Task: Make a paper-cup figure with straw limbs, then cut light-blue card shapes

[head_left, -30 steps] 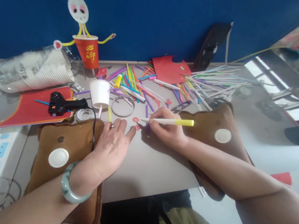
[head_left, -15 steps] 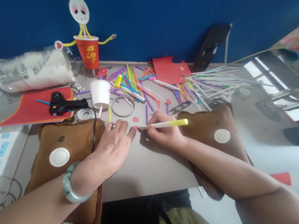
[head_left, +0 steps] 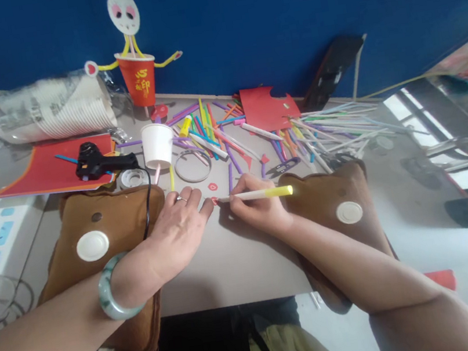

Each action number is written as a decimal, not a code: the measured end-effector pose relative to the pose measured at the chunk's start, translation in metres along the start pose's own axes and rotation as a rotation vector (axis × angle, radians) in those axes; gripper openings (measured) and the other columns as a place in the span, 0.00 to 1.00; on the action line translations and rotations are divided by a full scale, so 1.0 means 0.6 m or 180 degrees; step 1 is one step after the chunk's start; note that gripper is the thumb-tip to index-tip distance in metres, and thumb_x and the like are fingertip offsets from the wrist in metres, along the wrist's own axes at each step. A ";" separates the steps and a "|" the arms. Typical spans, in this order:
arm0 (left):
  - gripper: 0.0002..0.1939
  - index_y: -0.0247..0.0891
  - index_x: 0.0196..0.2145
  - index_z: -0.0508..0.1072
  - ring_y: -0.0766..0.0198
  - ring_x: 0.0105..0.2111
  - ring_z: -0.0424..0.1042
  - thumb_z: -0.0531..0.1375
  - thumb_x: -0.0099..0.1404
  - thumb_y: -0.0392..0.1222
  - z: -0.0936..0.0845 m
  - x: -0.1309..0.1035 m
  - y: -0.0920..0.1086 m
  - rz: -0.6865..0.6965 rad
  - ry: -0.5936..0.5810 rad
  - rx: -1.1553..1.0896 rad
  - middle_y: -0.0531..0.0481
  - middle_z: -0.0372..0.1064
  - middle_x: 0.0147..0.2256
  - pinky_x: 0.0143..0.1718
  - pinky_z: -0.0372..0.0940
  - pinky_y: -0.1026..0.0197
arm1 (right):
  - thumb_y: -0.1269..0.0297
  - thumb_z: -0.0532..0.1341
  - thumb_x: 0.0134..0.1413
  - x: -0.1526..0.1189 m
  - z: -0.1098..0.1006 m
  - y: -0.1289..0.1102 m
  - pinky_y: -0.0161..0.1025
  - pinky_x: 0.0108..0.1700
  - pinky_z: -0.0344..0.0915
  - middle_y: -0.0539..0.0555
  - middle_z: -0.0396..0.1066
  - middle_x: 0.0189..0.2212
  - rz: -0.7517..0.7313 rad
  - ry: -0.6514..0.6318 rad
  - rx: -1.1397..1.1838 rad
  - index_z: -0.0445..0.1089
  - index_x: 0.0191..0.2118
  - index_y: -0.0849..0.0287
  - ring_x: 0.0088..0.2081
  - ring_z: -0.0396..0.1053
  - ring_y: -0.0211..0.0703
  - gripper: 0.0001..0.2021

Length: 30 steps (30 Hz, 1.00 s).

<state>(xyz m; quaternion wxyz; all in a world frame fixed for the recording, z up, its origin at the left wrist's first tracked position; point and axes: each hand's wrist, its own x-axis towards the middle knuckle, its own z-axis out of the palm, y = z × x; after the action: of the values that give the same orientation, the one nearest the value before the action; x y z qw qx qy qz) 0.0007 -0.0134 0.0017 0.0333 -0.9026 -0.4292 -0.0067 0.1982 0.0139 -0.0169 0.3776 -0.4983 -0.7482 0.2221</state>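
Note:
My right hand (head_left: pixel 260 204) is closed around a marker (head_left: pixel 263 193) with a white barrel and a yellow end. Its tip rests on a small red-and-white paper piece (head_left: pixel 215 200) on the table. Palm down, my left hand (head_left: pixel 180 224) lies with its fingers stretched forward, and one fingertip touches the edge of that piece. A similar small red piece (head_left: pixel 213 187) lies just beyond. Past my left fingers stands a white paper cup (head_left: pixel 158 146), with a pink straw showing beneath it. What lies under my left palm is hidden.
Brown cushions (head_left: pixel 112 217) lie under both forearms. A black glue gun (head_left: pixel 100 161) rests on red card (head_left: pixel 47 162), its cord crossing the left cushion. Behind are loose markers, straws, a tape ring (head_left: pixel 193 166), scissors (head_left: pixel 284 166), bagged cups (head_left: pixel 57 108) and a rabbit figure on a red cup (head_left: pixel 139 81).
The marker and both hands stay in nearly the same place; the marker tip has shifted only very slightly on the small paper piece.

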 end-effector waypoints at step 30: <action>0.16 0.37 0.51 0.70 0.49 0.45 0.68 0.50 0.69 0.31 -0.002 0.001 0.002 -0.0038 -0.0069 0.0010 0.40 0.68 0.43 0.46 0.62 0.46 | 0.71 0.59 0.43 0.001 0.000 -0.002 0.31 0.21 0.55 0.45 0.64 0.16 -0.0024 0.0088 0.0091 0.61 0.22 0.56 0.18 0.59 0.32 0.06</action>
<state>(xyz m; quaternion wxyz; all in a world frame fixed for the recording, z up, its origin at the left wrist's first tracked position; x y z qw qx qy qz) 0.0019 -0.0138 0.0031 0.0300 -0.8999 -0.4350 0.0035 0.1973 0.0137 -0.0159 0.3959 -0.4931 -0.7415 0.2244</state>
